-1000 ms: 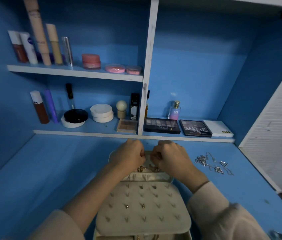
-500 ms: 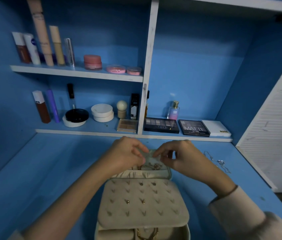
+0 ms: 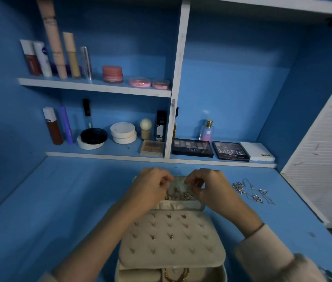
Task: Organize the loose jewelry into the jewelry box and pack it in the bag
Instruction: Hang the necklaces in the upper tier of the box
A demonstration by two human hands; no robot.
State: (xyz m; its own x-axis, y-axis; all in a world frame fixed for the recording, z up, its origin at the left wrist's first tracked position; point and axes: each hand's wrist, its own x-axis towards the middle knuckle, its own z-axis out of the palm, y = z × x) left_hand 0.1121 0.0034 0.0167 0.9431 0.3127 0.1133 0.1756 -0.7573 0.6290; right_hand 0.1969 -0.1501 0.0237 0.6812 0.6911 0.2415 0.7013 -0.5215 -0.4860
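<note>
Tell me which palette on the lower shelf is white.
The rightmost palette, beside the black MATTE palette; the NUDES palette is also black.

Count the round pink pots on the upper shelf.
3, all at the right end of the upper shelf: a taller darker pot, a flat pot beside it, and a smaller flat pot nearest the white divider. None looks hidden.

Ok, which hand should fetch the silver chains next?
Right hand, probably: the silver chains lie on the desk just beside it, while the left hand would have to cross the jewelry box.
</note>
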